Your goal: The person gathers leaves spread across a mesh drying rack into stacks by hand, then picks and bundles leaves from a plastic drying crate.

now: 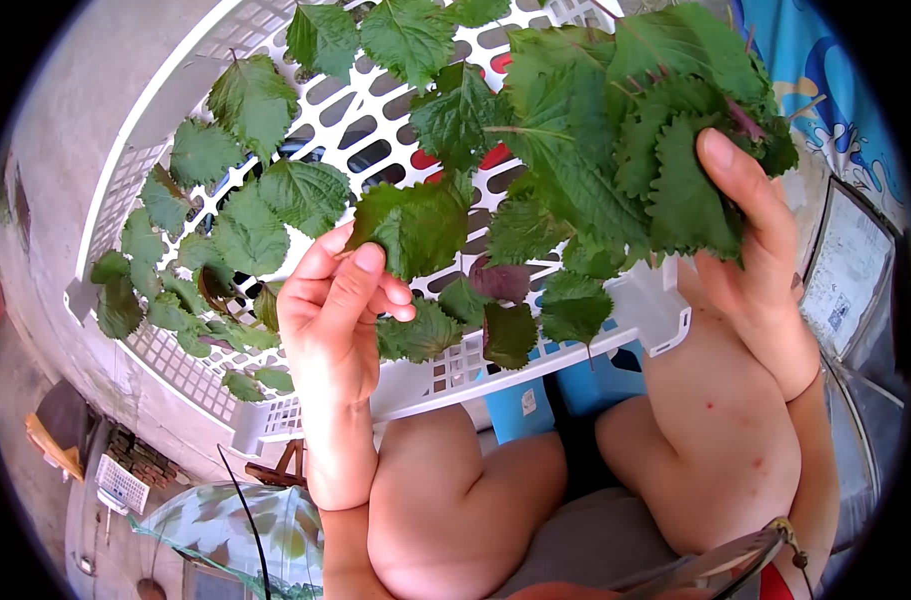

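Observation:
Between the thumb and fingers of my left hand [340,290] is a single green leaf [410,230], held over a white slatted basket [125,150]. A thick bunch of green leaves [595,150] with jagged edges fills my right hand [760,215], whose thumb presses on its near side; the other fingers are mostly hidden. More leaves [250,230] lie spread over the basket's openwork bottom, mainly at the left and along the near edge. One leaf [500,280] near the middle is purplish.
My bare knees are below the basket's near edge. Blue objects [520,408] stand under it. At the right are a blue patterned cloth [825,90] and a framed pale panel [847,275]. A translucent leaf-patterned cover [240,525] is at the lower left.

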### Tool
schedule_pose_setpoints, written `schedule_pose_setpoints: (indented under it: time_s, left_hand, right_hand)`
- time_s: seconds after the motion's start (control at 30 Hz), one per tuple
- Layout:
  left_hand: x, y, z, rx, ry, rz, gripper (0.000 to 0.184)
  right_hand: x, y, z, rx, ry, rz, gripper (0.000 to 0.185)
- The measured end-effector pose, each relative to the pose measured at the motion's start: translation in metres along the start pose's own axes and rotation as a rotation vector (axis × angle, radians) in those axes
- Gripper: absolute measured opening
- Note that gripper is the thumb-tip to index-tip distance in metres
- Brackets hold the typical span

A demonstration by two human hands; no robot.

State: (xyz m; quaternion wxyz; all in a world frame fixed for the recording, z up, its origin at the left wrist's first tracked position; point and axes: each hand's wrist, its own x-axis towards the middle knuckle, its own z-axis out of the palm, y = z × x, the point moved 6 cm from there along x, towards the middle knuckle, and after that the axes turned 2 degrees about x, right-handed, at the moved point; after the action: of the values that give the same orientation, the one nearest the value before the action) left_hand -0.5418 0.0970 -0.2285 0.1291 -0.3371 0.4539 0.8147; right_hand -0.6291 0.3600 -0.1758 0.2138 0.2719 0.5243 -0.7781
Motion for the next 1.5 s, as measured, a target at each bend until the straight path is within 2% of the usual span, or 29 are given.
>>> schedule_pose_setpoints:
  time_s: [0.1,0.2,0.27,0.33,0.37,0.47,0.53,0.6,0.63,0.67,0.77,0.87,1.0,1.27,1.33,1.43,1.5]
  left_hand:
    - [0.000,0.001,0.000,-0.005,0.001,0.038,0.021]
    - [-0.004,0.014,0.001,0.182,0.011,0.292,0.020]
    - [-0.012,0.024,-0.002,0.565,0.124,0.533,0.023]
    - [-0.021,0.034,0.016,1.100,0.116,0.883,0.023]
    - [-0.025,0.034,0.029,1.307,0.040,1.033,0.024]
    - [-0.025,0.013,0.037,1.492,-0.084,1.048,0.032]
    - [-0.026,0.006,0.038,1.496,-0.095,1.036,0.034]
    - [-0.024,0.002,0.035,1.528,-0.058,0.814,0.041]
    - [-0.024,0.006,0.037,1.488,-0.040,0.915,0.032]
    - [-0.026,0.007,0.035,1.488,-0.041,0.914,0.032]
    - [-0.030,0.007,0.032,1.478,-0.149,0.779,0.022]
    - [-0.033,-0.006,0.035,1.494,-0.215,0.721,0.021]
    - [-0.030,-0.021,0.038,1.583,-0.150,0.674,0.024]
    - [-0.027,-0.031,0.033,1.542,-0.158,0.617,0.019]
    - [-0.027,-0.025,0.027,1.350,-0.161,0.439,0.016]
    - [-0.031,-0.007,0.024,1.233,-0.197,0.279,0.015]
    - [-0.036,-0.002,0.017,1.122,-0.205,0.100,0.014]
  right_hand:
    - [-0.001,-0.002,0.008,-0.002,-0.042,-0.020,0.034]
    - [0.000,-0.002,0.007,0.016,0.012,-0.053,0.032]
    - [-0.001,0.004,0.003,-0.079,-0.025,0.056,0.046]
    - [0.000,0.003,0.006,-0.089,-0.030,0.024,0.046]
    - [0.000,0.004,0.005,-0.058,-0.010,0.038,0.044]
    - [0.000,0.005,-0.009,0.010,0.010,0.066,0.040]
    - [0.000,0.007,-0.012,0.052,0.008,0.076,0.037]
    - [-0.001,0.010,-0.013,0.132,0.052,0.087,0.033]
    - [-0.001,0.010,-0.014,0.133,0.056,0.091,0.033]
    - [-0.001,0.011,-0.013,0.154,0.029,0.108,0.033]
    - [-0.001,0.011,-0.007,0.188,-0.006,0.127,0.032]
    - [0.001,0.010,-0.012,0.168,-0.033,0.104,0.033]
    - [0.003,0.009,-0.014,0.155,-0.074,0.073,0.034]
    - [0.001,0.011,-0.014,0.175,-0.060,0.113,0.034]
    - [-0.006,0.015,0.004,0.209,-0.042,0.136,0.034]
    - [-0.013,0.008,0.021,0.251,0.046,-0.050,0.035]
    - [-0.006,0.009,0.011,0.058,0.006,0.055,0.036]
